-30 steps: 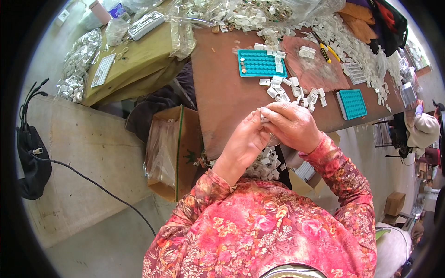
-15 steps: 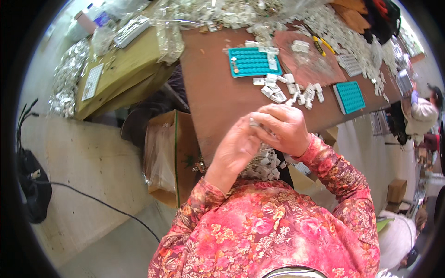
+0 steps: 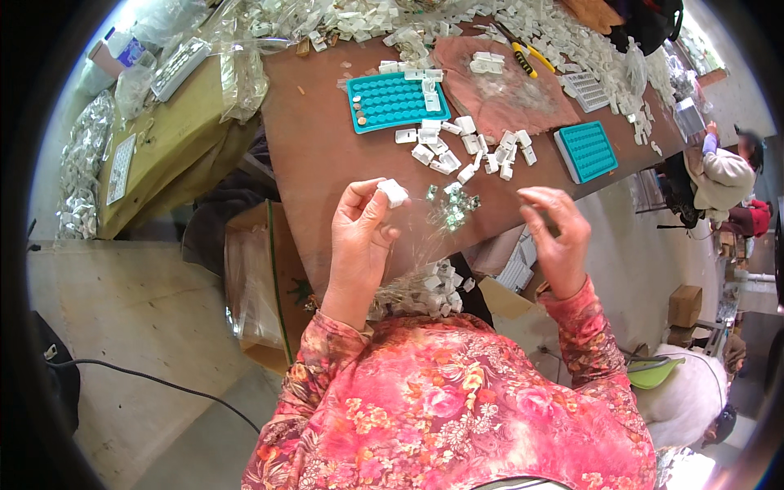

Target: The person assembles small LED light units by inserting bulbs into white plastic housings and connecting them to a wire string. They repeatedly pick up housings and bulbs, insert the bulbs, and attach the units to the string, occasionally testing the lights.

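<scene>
Between the thumb and fingers of my left hand (image 3: pixel 357 237) is a small white plastic casing (image 3: pixel 393 193), raised above the brown table (image 3: pixel 306 155). My right hand (image 3: pixel 558 233) is apart from it at the table's near edge, thumb and forefinger separated, with nothing visible in the grasp. A small heap of green circuit boards (image 3: pixel 454 208) with thin wires lies between the two hands. Beyond them, loose white casings (image 3: pixel 439 153) are scattered. Behind these sits a teal tray (image 3: pixel 384 110) with small round parts at its left side and white casings at its right.
A second teal tray (image 3: pixel 586 153) is at the right. Pliers (image 3: pixel 524 60) with yellow-black handles rest by a pink cloth (image 3: pixel 465 82). White pieces (image 3: pixel 563 28) pile along the far side. A cardboard box (image 3: pixel 257 278) stands at the left; another person (image 3: pixel 719 175) is far right.
My hands were together at the table's near edge. They have separated, the left now showing the white casing, the right moved off rightward. The green boards have come into sight as the view shifted.
</scene>
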Demonstrator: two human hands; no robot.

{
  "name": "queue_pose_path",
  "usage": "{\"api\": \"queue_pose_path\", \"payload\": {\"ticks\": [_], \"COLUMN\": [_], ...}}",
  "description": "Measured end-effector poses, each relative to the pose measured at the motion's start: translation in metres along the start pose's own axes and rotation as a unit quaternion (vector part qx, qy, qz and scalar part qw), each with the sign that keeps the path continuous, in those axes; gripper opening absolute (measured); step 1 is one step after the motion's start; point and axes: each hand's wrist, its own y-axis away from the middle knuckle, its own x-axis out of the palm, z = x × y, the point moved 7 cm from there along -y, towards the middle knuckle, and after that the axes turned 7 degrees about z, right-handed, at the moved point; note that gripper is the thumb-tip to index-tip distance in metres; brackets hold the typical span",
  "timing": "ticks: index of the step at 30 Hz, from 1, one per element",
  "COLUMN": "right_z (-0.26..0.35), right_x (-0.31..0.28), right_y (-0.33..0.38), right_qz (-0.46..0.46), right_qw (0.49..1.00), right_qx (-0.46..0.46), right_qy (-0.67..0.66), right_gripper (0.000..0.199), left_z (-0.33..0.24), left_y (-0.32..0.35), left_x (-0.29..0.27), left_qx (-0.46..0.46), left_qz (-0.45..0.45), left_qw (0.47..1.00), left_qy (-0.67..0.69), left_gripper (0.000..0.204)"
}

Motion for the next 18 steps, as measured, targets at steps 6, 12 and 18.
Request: {"api": "queue_pose_path", "payload": {"ticks": [6,12,18], "right_z": [-0.035,-0.071,-0.089], "right_x": [-0.015,0.018,0.054], "right_y": [-0.048,-0.129,-0.173], "right_qz": [-0.001,0.073,0.156], "right_qw": [0.998,0.98,0.938], "right_qx": [-0.023,-0.112,-0.205], "right_qy": [0.065,0.149,0.232], "right_gripper": [0.016,0.015,0.011], "left_z": [-0.001,0.0,0.0], "left_y": [0.004,0.007,0.006], "left_x": [0.0,0.003,0.009], "left_qx": [0.019,0.026,0.052], "left_qz": [0.016,0.019,0.066], "left_qw": [0.999,0.999,0.994], "left_qy": [-0.025,-0.018,-0.068], "left_gripper": [0.02,0.018,0.016]}}
